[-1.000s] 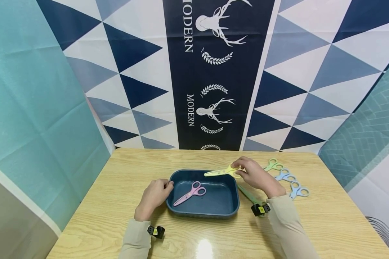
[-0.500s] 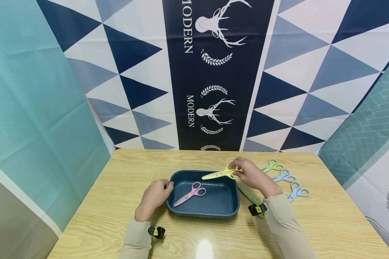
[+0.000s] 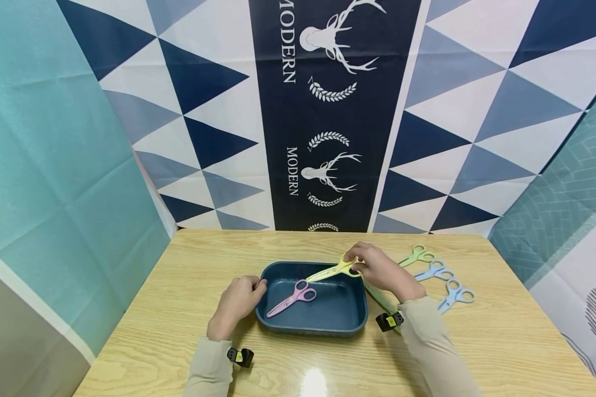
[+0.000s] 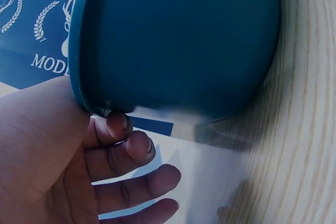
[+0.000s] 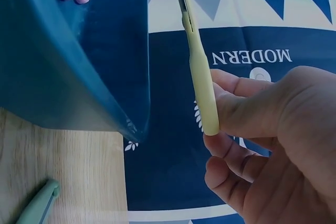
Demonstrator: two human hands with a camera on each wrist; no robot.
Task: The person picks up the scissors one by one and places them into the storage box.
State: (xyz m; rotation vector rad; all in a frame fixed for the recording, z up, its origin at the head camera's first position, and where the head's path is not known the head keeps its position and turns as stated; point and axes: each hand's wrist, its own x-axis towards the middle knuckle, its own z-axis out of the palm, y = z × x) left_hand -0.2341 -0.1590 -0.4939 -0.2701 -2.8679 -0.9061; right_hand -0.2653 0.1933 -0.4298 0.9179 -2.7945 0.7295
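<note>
Though six scissors (image 3: 331, 271), one tray (image 3: 335, 309).

Beige slvs (image 3: 208, 366), blk wrist cams (image 3: 246, 358), prob. yel. tags (image 3: 239, 356).

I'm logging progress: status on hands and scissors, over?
Left hand grips blue tray. Right hand pinches yellow scissors over tray. Pink scissors lie inside, possibly in the way.

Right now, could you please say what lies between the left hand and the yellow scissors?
The pink scissors, lying in the blue tray, sit between the left hand and yellow scissors in the head view.
</note>
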